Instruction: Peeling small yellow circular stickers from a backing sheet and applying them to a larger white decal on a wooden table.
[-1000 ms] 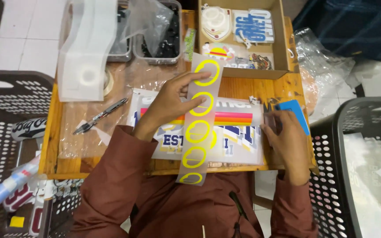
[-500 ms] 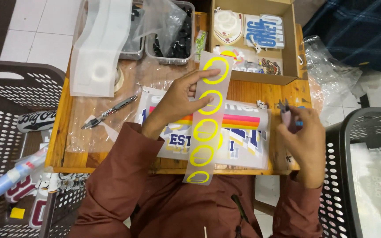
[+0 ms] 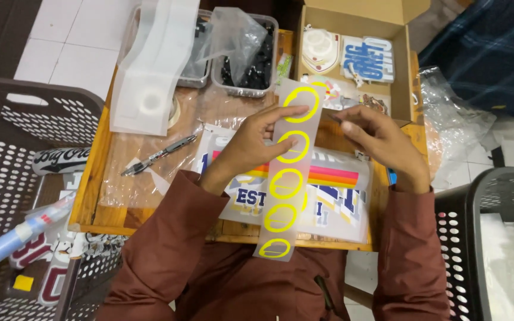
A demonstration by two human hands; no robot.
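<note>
From the head view, the left hand (image 3: 251, 145) pinches one long strip (image 3: 287, 172) with five yellow rings; its fingers (image 3: 287, 111) grip the far part. The strip lies over the middle of the counter (image 3: 99, 172), above one printed sheet (image 3: 334, 184). The right hand (image 3: 376, 142) hovers just right, fingers loose, holding nothing I can see. One pen (image 3: 159, 156) lies left. Two baskets (image 3: 19, 137) stand at the sides.

1. This looks like a small sticker or print workshop set up at home.
2. A little wooden tabletop (image 3: 99, 196) stands on a white tile floor (image 3: 60, 41).
3. Printed sheets (image 3: 328, 196) lie on it.
4. A cardboard box (image 3: 403, 65) holds more patches.
5. Plastic baskets (image 3: 7, 154) with holes stand on both sides.
</note>
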